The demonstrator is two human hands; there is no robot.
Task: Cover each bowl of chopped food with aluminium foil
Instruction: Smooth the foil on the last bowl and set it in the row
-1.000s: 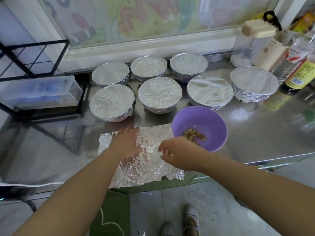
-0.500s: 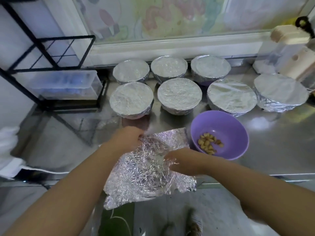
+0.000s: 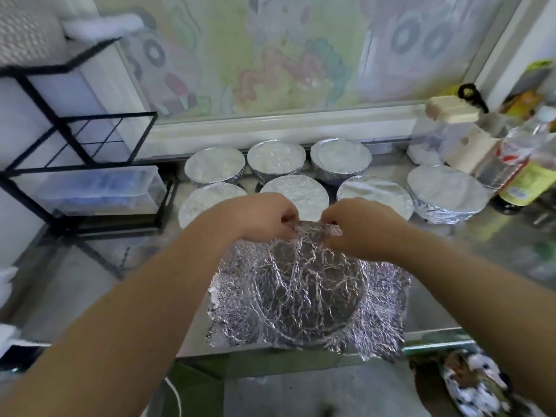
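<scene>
Near the front edge of the worktop (image 3: 496,257), a crumpled foil sheet (image 3: 307,290) is held up by its far edge. The left hand (image 3: 264,216) and right hand (image 3: 358,224) sit close together at the middle of that edge, each with curled fingers pinching the foil. From this grip the sheet falls toward the person, its near edge overhanging the front of the worktop. Its long axis runs left to right, and a round crease marks its middle.

Seven foil-covered bowls stand behind the hands toward the back edge: three in a back row (image 3: 276,158), three in a nearer row (image 3: 374,195), and a larger one (image 3: 448,191) toward the right. No uncovered bowl shows; any that remains is hidden behind the sheet or the hands, and which cannot be told.

Judged from this, most of the task is done, and the sheet is being readied for a last bowl. The coming move turns on centring the round crease over a rim. Both hands are level with each other and equally near the sheet, so either may lead.

A black wire rack (image 3: 81,145) stands at the left edge, and bottles (image 3: 523,176) at the back right corner.
</scene>
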